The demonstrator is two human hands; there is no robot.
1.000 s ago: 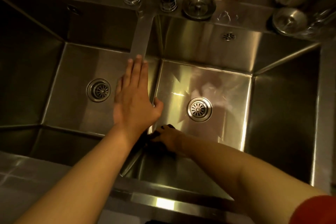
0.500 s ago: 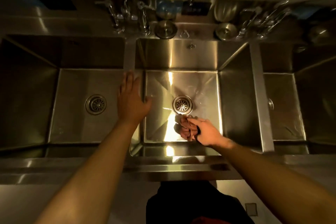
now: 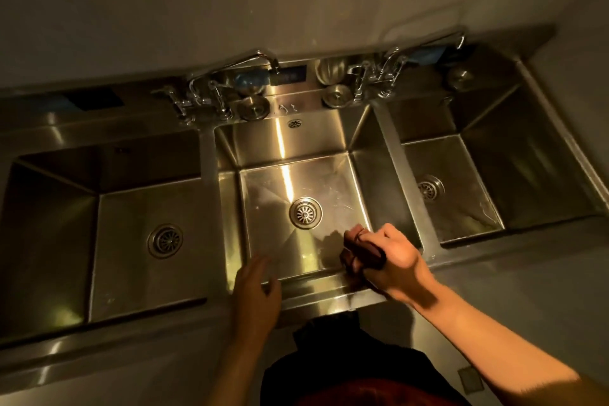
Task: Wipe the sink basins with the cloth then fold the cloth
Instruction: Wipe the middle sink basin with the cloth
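Our right hand (image 3: 392, 264) grips the bunched cloth (image 3: 361, 249) over the middle basin's (image 3: 296, 148) front right corner, seemingly lifting it clear for folding; our left hand (image 3: 255, 290) hovers with loose fingers over the front rim, ready to help

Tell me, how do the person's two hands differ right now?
The right hand is curled round a bunched dark cloth; the left hand holds nothing, its fingers loosely spread. The right hand is at the middle basin's near right corner; the left hand is over that basin's near left corner. The left hand looks blurred, the right hand sharp. Both are bare and hover by the sink's front edge.
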